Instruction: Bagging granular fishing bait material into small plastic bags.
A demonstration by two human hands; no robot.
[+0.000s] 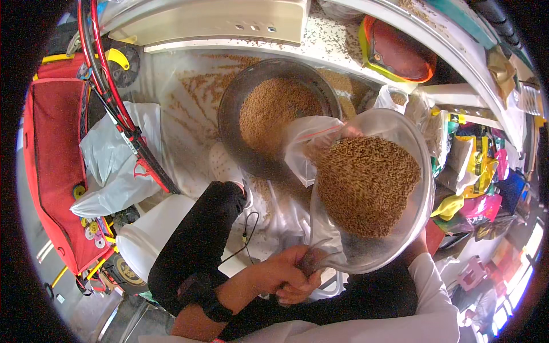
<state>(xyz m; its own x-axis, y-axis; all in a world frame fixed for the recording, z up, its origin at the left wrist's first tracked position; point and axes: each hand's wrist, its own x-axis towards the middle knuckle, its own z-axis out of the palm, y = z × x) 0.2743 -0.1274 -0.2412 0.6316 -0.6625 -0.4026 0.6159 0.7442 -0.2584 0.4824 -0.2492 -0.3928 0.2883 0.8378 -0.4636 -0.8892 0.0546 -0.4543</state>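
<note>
A large clear plastic bowl (421,188), heaped with small brown pellets (369,186), is tilted toward the left above my lap. Along its left side hangs a clear plastic bag (309,146) with a reddish line near its mouth. My left hand (289,274) is closed on gathered clear plastic at the bowl's near left rim, which looks like the bag's edge. At the bowl's near right side, my right hand (416,247) holds it from beneath, its fingers mostly hidden. Beyond the bowl, a wide dark round tub (229,117) on the floor contains finer light-brown pellets (277,111).
Pellets are scattered on the floor around the tub. A white bucket (146,228), white plastic bags (123,148) and a red fabric carrier (54,166) stand left, with red-black cables (114,108). Colourful packages (477,166) crowd the right; an orange-rimmed container (400,48) sits at back.
</note>
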